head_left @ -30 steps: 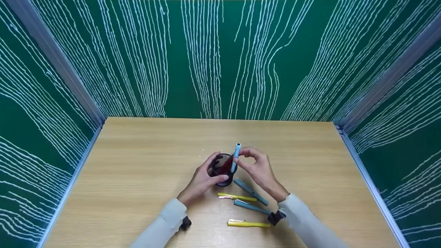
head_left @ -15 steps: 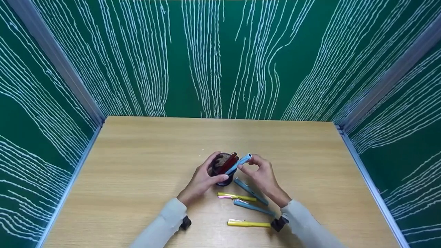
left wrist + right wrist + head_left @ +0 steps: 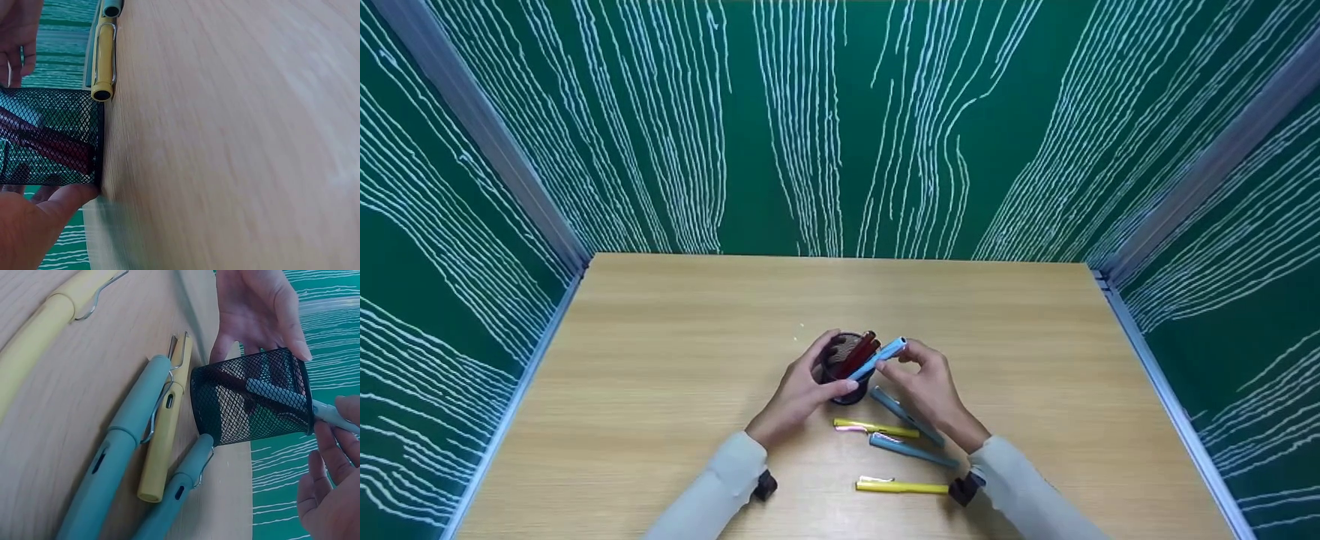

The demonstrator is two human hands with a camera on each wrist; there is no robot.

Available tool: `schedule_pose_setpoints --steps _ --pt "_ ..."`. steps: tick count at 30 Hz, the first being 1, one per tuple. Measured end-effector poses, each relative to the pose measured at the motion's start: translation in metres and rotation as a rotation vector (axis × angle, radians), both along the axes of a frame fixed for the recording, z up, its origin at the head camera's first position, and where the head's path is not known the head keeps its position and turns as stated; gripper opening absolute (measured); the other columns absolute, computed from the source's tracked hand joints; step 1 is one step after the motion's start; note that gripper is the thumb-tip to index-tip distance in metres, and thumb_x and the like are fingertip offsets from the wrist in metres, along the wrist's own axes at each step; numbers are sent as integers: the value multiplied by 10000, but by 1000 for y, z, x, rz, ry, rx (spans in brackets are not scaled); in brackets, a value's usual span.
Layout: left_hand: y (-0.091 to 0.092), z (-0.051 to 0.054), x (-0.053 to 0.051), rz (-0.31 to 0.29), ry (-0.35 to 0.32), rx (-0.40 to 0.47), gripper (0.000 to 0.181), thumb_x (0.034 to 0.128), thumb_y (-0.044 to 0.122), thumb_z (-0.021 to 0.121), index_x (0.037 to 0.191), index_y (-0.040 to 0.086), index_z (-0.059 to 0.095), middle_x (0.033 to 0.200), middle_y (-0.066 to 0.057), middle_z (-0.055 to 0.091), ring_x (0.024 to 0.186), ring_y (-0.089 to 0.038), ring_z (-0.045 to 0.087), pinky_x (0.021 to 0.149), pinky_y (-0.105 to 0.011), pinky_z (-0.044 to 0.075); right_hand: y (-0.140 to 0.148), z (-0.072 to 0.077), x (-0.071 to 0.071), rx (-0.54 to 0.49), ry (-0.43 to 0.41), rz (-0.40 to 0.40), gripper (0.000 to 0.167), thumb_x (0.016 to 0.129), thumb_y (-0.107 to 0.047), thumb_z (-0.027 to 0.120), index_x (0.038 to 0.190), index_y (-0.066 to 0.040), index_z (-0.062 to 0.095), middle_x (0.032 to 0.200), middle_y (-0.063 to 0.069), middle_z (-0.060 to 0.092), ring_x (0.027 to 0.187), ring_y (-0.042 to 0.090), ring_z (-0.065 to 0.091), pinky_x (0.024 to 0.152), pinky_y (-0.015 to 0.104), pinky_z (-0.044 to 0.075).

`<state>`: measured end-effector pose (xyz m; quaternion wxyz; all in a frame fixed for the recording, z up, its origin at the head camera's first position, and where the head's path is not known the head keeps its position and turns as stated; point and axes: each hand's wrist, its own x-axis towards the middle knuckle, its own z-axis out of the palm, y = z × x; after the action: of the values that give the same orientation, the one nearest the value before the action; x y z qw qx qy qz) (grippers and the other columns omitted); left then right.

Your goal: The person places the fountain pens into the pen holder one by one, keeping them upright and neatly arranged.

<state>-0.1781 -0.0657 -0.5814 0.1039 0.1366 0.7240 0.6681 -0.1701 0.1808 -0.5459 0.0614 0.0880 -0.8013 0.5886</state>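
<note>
My left hand [image 3: 802, 390] grips a black mesh pen cup [image 3: 851, 398] around its side, with the thumb near the front rim. Dark red pens [image 3: 861, 354] lean inside it. My right hand [image 3: 931, 388] pinches the upper end of a light blue pen [image 3: 891, 349] between thumb and fingers. That pen slants into the cup, and the right wrist view shows its lower part through the mesh wall [image 3: 228, 430]. In the left wrist view, the left thumb [image 3: 70, 199] presses close to the cup's base.
Near the cup lie a teal pen [image 3: 906, 415] and a yellow pen [image 3: 896, 431]. Another teal pen [image 3: 911, 451] and another yellow pen [image 3: 904, 488] lie closer to the person. Green walls with white lines [image 3: 795, 150] border the wooden table [image 3: 675, 337].
The light blue pen has tipped from nearly upright to a rightward slant in the cup. My right hand has moved slightly right and down with it. My left hand has stayed on the cup.
</note>
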Motion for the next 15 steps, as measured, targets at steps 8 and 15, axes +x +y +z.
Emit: schedule_pose_setpoints --steps 8,15 --pt "1 2 0 1 -1 -16 898 959 241 887 1714 204 401 1680 -120 490 1558 -349 450 1303 -536 330 0 0 1 12 0 6 99 944 -104 880 1026 -112 825 1006 7 770 1042 266 641 987 453 466" --pt "0 2 0 1 19 -12 910 950 242 898 1712 179 405 1674 -114 505 1565 -333 448 1312 -520 312 1 -2 2 9 -3 5 137 929 -77 884 1048 -120 834 1029 -1 786 1043 303 663 990 484 479"
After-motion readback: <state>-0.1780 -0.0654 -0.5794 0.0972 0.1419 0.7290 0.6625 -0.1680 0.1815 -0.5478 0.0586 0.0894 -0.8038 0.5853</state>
